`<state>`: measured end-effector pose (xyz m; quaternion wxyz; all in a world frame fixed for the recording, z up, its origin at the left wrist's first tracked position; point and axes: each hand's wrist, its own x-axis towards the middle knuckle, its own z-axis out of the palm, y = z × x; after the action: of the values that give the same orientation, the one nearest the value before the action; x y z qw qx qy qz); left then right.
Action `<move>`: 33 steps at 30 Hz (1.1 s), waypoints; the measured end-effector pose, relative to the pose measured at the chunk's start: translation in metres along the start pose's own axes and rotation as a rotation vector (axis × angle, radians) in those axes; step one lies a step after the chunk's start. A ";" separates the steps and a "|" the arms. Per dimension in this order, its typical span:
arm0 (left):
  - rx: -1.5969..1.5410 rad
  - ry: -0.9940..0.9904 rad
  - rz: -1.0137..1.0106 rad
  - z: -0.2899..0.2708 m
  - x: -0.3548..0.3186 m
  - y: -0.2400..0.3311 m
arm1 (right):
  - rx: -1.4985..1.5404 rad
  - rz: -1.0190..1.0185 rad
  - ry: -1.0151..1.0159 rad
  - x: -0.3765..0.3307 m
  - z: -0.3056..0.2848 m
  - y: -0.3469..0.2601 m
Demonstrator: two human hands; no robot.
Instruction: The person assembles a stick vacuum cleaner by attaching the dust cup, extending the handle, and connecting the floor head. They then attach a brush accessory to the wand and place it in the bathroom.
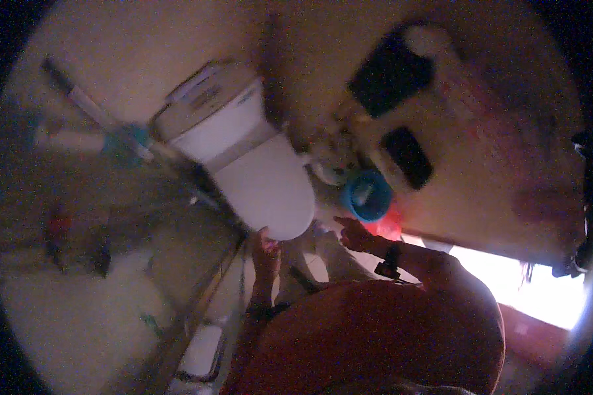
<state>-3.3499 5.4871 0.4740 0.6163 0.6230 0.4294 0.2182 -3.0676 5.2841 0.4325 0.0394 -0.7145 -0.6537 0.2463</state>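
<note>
A white toilet (270, 181) stands in front of me with its lid down. At the lid's front left edge is my left hand (265, 250); one fingertip overlaps the rim, and the other fingers are too dim and blurred to make out. My right hand (356, 236) is held to the right of the toilet's front, fingers stretched out and apart, with nothing seen in it. A dark band or watch sits on the right wrist. Just beyond that hand is a round blue bin (367, 196) with something pale inside.
Something red (387, 224) glows beside the bin. The toilet's tank (217, 128) is at the back. Two dark rectangular items (407, 158) lie to the right. A long-handled tool (89, 105) leans at the left. Bright light enters at the lower right.
</note>
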 end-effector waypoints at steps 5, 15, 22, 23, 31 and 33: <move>0.008 -0.284 0.027 -0.044 -0.004 0.004 | 0.821 0.629 0.049 -0.031 -0.005 -0.122; 0.298 -0.977 0.818 0.173 -0.103 0.153 | 2.483 0.066 0.709 -0.156 -0.042 -0.148; 0.243 -1.027 1.564 0.331 -0.190 0.074 | 2.196 -0.247 1.385 -0.322 -0.036 -0.172; 0.108 -1.066 1.531 0.355 -0.195 0.069 | 2.152 -0.117 1.391 -0.360 -0.044 -0.179; -0.994 -1.920 -1.205 0.503 -0.332 0.083 | -0.032 0.738 1.228 -0.492 0.000 -0.122; -0.776 -1.806 -0.910 0.534 -0.335 0.113 | -0.067 1.045 1.062 -0.513 0.057 -0.100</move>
<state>-3.0714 4.9221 0.5905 0.8832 0.0982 -0.0907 -0.4495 -3.1946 4.7937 0.5744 0.2059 -0.9558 -0.1292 -0.1654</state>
